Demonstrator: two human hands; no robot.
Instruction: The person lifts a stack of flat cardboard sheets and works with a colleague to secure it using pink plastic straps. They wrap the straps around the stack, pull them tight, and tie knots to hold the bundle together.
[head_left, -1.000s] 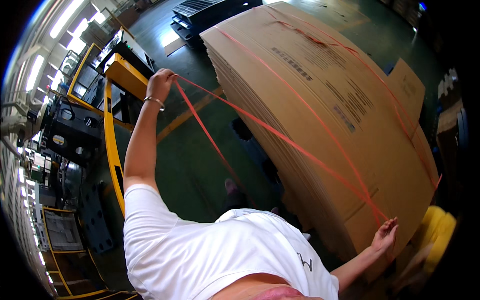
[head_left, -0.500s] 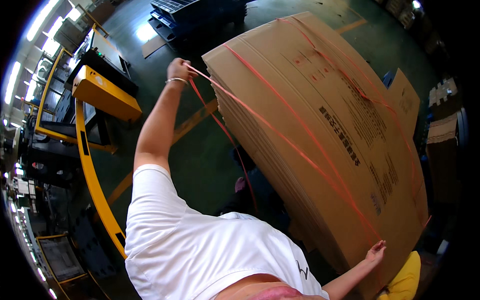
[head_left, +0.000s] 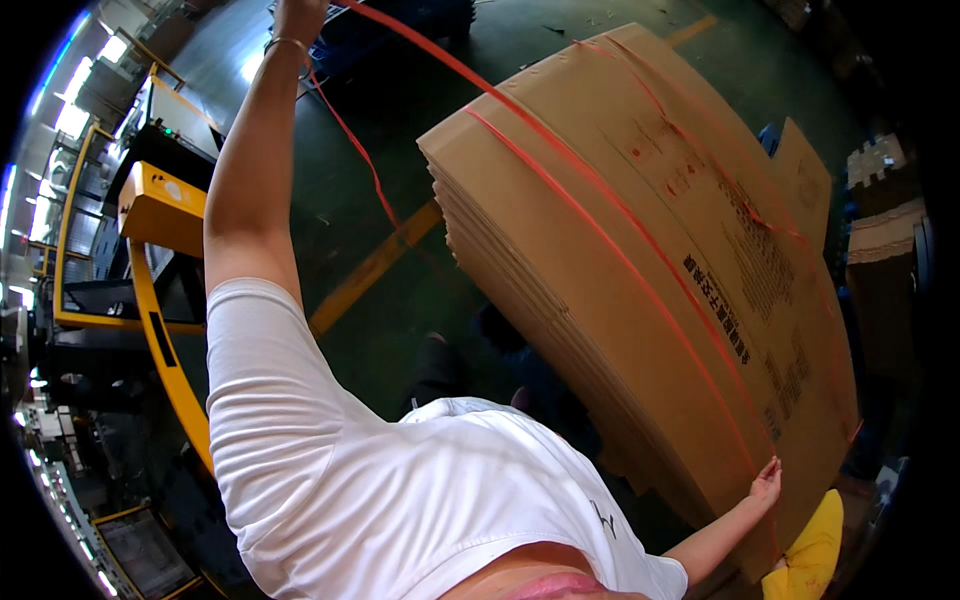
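Observation:
A tall stack of flat brown cardboard sheets (head_left: 600,230) with printing on its top fills the right half of the view. Several thin red plastic straps lie across it. One red strap (head_left: 430,50) runs taut from my left hand (head_left: 299,18) over the stack toward my right hand. My left hand, raised at the top edge and partly cut off, is closed on this strap, and a loose tail dangles beneath it. At the stack's near right part, my right hand (head_left: 766,483) pinches the strap between its fingertips, close above the cardboard.
A yellow guard rail (head_left: 165,350) curves along my left, by a yellow box-shaped machine part (head_left: 165,205). Dark blue pallets (head_left: 400,30) lie beyond the stack. At lower right is a yellow cloth-like thing (head_left: 815,550). More cardboard (head_left: 885,230) stands far right.
My left hand has risen up and away with the strap, lifting it off the stack's near left corner. The loose tail swung up with it. My right hand has barely moved.

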